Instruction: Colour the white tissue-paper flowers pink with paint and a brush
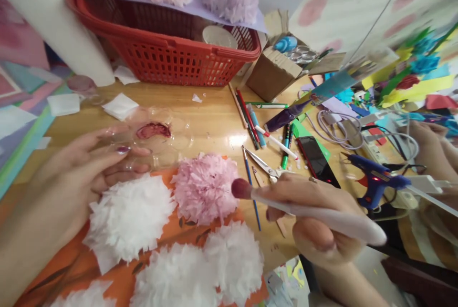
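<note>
This looks like a craft room or small handicraft workshop. The wooden bench (214,126) carries a ruffled pink flower (205,188), white paper puffs (132,219), scissors (263,161), a paintbrush (252,188) and a blue glue gun (379,178). Behind stand a red basket (171,59) and a cardboard box (274,74) of supplies; another person's hand (429,149) shows at the right, among bright paper pieces (425,64).

The handles of the scissors (272,172) hide behind the right grip (318,240). Below the left grip (82,168), the bottom edge crops a white paper flower (84,297).
</note>
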Tool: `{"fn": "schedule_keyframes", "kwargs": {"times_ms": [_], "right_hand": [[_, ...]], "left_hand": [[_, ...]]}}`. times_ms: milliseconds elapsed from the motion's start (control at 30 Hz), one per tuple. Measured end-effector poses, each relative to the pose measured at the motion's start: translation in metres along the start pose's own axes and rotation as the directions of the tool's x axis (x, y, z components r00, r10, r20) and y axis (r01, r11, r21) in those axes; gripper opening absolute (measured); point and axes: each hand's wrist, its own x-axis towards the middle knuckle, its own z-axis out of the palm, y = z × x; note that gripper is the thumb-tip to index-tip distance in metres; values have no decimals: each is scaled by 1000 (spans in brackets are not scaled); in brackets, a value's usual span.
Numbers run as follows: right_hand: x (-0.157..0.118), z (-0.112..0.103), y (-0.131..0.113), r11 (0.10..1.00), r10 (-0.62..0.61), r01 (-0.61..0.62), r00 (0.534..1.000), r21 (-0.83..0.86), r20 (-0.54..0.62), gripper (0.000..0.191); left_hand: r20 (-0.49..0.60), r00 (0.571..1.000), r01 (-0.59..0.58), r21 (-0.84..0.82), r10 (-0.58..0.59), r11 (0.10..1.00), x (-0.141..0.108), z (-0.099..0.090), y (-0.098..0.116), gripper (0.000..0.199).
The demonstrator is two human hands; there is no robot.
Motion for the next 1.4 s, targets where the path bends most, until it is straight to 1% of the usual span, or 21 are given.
{"fn": "schedule_keyframes", "kwargs": {"times_ms": [133, 267, 367, 433, 467, 500, 567, 633, 733, 833, 867, 900, 933, 967, 1000, 1033, 1133, 1167, 1267, 1300, 1400], "right_hand": [[10, 8, -2, 998, 9, -2, 994, -63, 113, 11], [8, 12, 1, 996, 91, -92, 995, 19, 47, 11], [7, 16, 4, 999, 49, -48, 989, -6, 142, 8], [8, 19, 5, 984, 64, -55, 997, -169, 43, 10], [8, 20, 5, 975, 49, -56, 998, -213, -37, 12], [9, 22, 6, 979, 19, -29, 999, -203, -50, 14], [9, 23, 5, 992, -63, 72, 994, -100, 90, 12], [9, 24, 6, 985, -88, 110, 983, -134, 162, 7], [8, 24, 6, 945, -74, 62, 997, -322, -24, 8], [7, 22, 8, 972, -121, 149, 980, -182, 157, 10], [6, 21, 9, 976, -102, 133, 979, -173, 174, 11], [6, 21, 10, 975, -60, 84, 991, -204, 124, 12], [6, 20, 11, 969, -10, 12, 1000, -247, 11, 14], [6, 20, 12, 965, 21, -47, 995, -259, -102, 15], [7, 19, 12, 968, 36, -71, 988, -239, -151, 17], [8, 19, 11, 978, 43, -64, 993, -198, -110, 19], [15, 18, 6, 992, 56, -31, 977, -124, 206, 27], [18, 18, 3, 989, 78, -46, 971, -143, 225, 32], [25, 16, -1, 989, 81, -81, 997, -127, -2, 41], [26, 16, -1, 995, 47, -49, 999, -91, -25, 39], [22, 16, -4, 997, -12, 25, 984, -70, 177, 28]], "left_hand": [[11, 1000, -24, 68, 23, 997, 2, -4, -2, 48], [10, 1000, 0, 86, -1, 996, 2, -5, -1, 48], [3, 1000, -17, 89, 17, 996, 3, -6, -4, 49], [27, 999, -42, 82, 39, 996, 5, -8, -7, 48], [40, 998, -50, 77, 47, 996, 5, -8, -8, 48], [47, 998, -52, 72, 49, 996, 5, -8, -8, 48], [30, 999, -41, 55, 39, 998, 4, -7, -8, 49], [3, 1000, -10, 28, 10, 1000, 2, -4, -5, 50], [-6, 1000, 19, -7, -19, 1000, 0, 1, 0, 51], [-3, 1000, 27, -12, -27, 1000, -4, 5, 6, 50], [-3, 999, 33, -15, -33, 999, -5, 6, 8, 49], [-2, 999, 39, -20, -39, 999, -6, 7, 10, 49], [-1, 999, 42, -28, -42, 999, -7, 8, 11, 49], [2, 999, 38, -36, -38, 999, -8, 8, 12, 49], [11, 999, 30, -44, -30, 999, -8, 9, 12, 48], [20, 1000, 18, -53, -17, 998, -8, 9, 12, 48], [34, 999, 1, -96, 3, 995, -7, 9, 11, 46], [36, 999, 4, -117, 0, 993, -6, 9, 11, 45], [42, 999, 0, -176, 8, 984, -5, 10, 10, 38], [45, 999, -8, -187, 17, 982, -5, 11, 11, 34], [49, 999, -10, -202, 21, 979, -6, 11, 12, 26]]}}
